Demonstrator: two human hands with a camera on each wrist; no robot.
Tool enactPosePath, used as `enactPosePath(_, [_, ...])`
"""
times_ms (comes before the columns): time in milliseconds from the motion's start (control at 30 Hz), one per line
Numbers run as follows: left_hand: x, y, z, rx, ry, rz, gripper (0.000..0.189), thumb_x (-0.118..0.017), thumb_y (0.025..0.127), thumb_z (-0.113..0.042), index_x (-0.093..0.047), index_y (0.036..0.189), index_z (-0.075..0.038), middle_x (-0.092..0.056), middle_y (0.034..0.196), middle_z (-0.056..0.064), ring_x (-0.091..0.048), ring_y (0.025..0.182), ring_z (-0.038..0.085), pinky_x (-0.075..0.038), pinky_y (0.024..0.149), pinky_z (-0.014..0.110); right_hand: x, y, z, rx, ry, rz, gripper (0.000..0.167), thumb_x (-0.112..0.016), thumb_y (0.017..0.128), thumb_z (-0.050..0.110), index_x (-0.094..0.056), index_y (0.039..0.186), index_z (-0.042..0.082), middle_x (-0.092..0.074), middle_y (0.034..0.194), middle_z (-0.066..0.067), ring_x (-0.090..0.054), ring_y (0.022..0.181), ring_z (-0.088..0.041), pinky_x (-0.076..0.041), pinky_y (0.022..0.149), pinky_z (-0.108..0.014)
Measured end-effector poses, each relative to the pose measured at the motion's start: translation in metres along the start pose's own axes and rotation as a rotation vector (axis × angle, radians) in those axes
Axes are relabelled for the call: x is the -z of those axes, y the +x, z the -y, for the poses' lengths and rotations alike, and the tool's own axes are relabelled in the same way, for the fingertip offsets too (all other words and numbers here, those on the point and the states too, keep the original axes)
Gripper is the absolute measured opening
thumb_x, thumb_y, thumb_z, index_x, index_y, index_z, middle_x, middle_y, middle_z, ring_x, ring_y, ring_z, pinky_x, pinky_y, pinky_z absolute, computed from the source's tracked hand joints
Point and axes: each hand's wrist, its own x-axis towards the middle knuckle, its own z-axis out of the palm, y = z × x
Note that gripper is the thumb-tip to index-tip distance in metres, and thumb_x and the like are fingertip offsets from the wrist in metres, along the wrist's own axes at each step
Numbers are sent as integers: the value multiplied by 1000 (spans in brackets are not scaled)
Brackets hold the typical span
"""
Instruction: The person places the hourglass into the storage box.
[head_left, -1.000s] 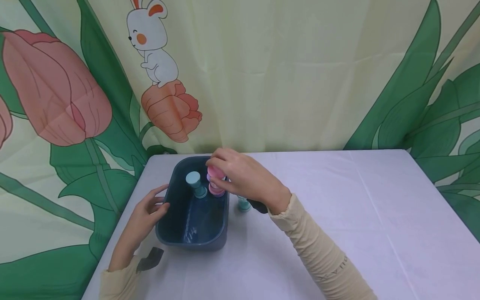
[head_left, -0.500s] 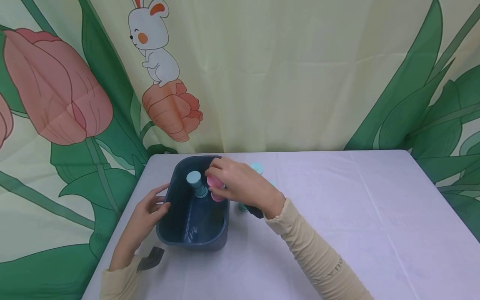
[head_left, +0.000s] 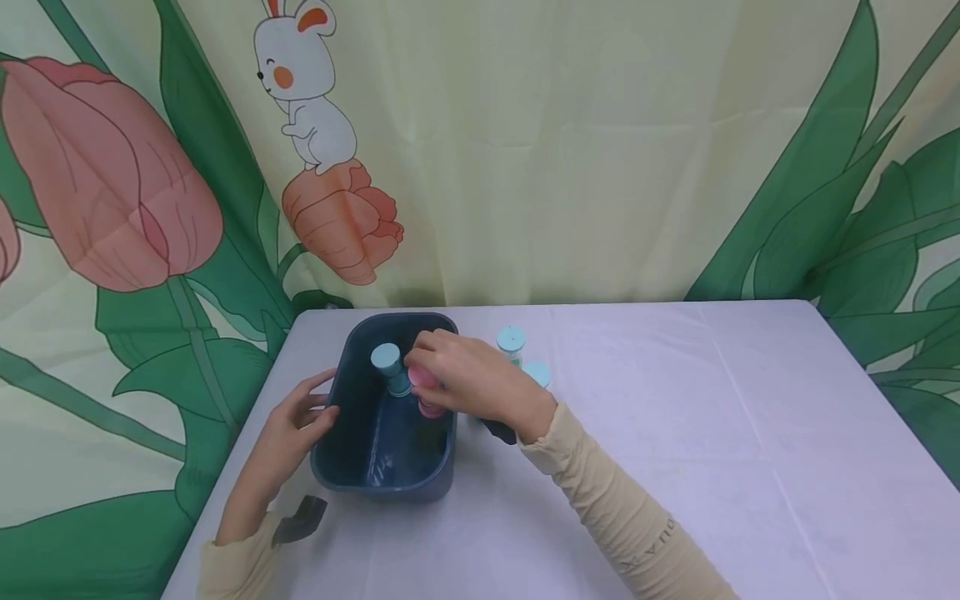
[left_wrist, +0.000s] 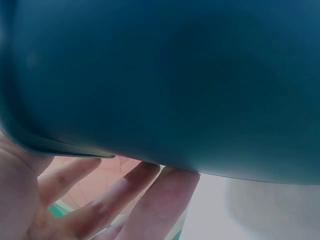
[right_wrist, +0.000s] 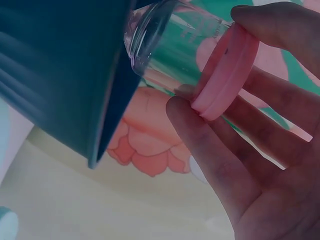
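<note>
My right hand [head_left: 480,379] pinches the pink lid of a small clear jar [right_wrist: 182,47] over the right side of a dark blue plastic bin [head_left: 412,492]. In the right wrist view, thumb and fingers lie round the lid [right_wrist: 229,75], and the jar's bottom end points into the bin. Inside the bin stands a jar with a light blue lid [head_left: 386,357], just left of the pink-lidded one. My left hand [head_left: 288,429] rests against the bin's left side. Its relaxed fingers [left_wrist: 165,202] touch the outer wall in the left wrist view.
Two more light blue lids show on jars right of the bin: a farther jar [head_left: 511,340] and a nearer lid [head_left: 537,372], partly behind my right hand. A white cloth covers the table [head_left: 675,467]. A printed curtain [head_left: 585,167] hangs behind it.
My right hand has moved slightly left and toward me with the pink-lidded jar, lower over the bin. The light blue lids right of the bin have come into sight. The left hand stays put.
</note>
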Motion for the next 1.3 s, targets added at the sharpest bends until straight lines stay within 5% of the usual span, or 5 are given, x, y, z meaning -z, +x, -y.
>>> enactPosePath(1300, [-2, 1, 2, 15, -6, -5, 61, -58, 101, -31, -32, 155, -19, -53, 139, 27, -56, 123, 45, -49, 98, 58, -46, 25, -14, -112, 8, 231, 25, -77, 87, 21, -73, 109, 11, -66, 97, -2, -62, 85, -12, -58, 78, -24])
